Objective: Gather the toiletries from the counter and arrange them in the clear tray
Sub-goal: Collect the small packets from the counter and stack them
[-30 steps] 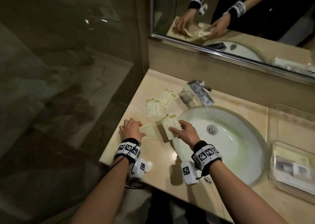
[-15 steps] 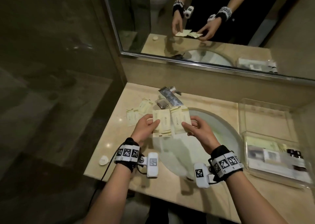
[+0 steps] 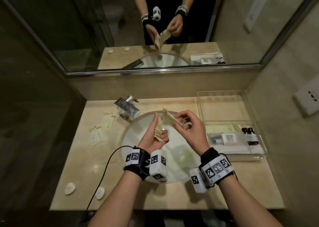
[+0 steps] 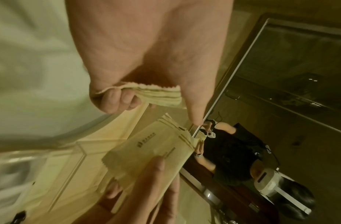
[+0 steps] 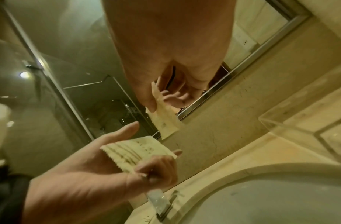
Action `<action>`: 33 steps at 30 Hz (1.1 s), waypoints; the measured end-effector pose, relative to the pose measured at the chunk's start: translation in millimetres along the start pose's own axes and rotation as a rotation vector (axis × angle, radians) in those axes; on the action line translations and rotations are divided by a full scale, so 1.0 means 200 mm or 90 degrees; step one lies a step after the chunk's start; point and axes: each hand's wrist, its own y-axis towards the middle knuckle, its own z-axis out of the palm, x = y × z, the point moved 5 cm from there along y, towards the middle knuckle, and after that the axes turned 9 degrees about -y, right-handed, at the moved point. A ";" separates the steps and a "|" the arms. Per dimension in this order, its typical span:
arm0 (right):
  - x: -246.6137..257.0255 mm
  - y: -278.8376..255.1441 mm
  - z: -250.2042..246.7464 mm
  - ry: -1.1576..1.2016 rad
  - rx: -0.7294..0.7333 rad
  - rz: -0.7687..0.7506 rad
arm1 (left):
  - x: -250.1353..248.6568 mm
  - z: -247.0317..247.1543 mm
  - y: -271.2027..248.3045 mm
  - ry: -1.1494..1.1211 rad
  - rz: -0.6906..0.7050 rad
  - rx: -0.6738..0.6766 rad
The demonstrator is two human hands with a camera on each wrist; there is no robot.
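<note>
Sachets (image 3: 159, 128) are sitting in the left hand (image 3: 153, 135) above the sink (image 3: 136, 140), its fingers curling round them; the right hand (image 3: 188, 130) is pinching another sachet (image 3: 170, 118) beside them. Two more packets (image 3: 101, 128) are lying on the desk (image 3: 82, 166) left of the sink, and the tray (image 3: 248, 156) is sitting on the right.

Left wrist view: curled fingers (image 4: 117, 100) are gripping the folded stack (image 4: 158, 97).

Right wrist view: thumb and fingers (image 5: 169, 97) are pinching one sachet (image 5: 165, 121), just apart from the left hand's stack (image 5: 135, 151).
</note>
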 end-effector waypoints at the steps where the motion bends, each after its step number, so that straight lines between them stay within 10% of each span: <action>1: 0.00 0.00 -0.02 -0.022 -0.005 -0.027 | 0.03 0.04 0.01 -0.030 -0.009 0.011; 11: -0.12 -0.03 -0.14 -0.156 0.092 -0.117 | 0.19 0.27 0.09 -0.019 0.044 0.007; 19: -0.37 0.03 -0.42 -0.143 -0.074 0.073 | 0.34 0.33 0.26 0.100 0.014 0.013; 25: -0.67 0.03 -0.54 -0.022 0.047 0.376 | 0.48 0.43 0.38 0.222 0.057 0.064; 33: -0.89 0.14 -0.80 0.002 0.086 0.343 | 0.59 0.50 0.56 0.292 0.093 -0.031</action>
